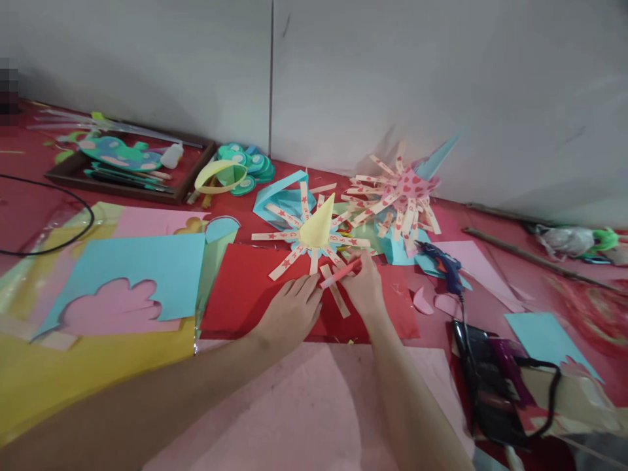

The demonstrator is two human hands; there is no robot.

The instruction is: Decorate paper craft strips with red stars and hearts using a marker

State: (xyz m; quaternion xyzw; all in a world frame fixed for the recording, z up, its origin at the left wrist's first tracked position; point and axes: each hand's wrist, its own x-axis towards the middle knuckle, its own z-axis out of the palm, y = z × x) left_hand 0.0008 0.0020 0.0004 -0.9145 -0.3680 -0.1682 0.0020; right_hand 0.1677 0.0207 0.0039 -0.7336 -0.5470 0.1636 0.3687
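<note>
Pen (pixel 338 274) clamped in right hand (pixel 363 284), fingers closed around one end. Left hand (pixel 294 299) lies palm down on red sheet (pixel 235 294), fingers close together, gripping nothing visible. Loose strip (pixel 341 301) lies between the two sets of fingers, pen crossing over it. Can't tell if any fingertip pins it. Risks, my read: strip skews if unpinned and nudged; wet ink, if any, smears under a dragging hand; right knuckles close to strip rays (pixel 286 263) just past the fingertips, could bend one. Strip looks narrow, pale, straight; marks unclear. Beyond fingers: yellow cone (pixel 318 226) ringed by those rays, red stars and letters. Farther, right: heart-patterned piece (pixel 412 184), blue cone (pixel 440 155).
</note>
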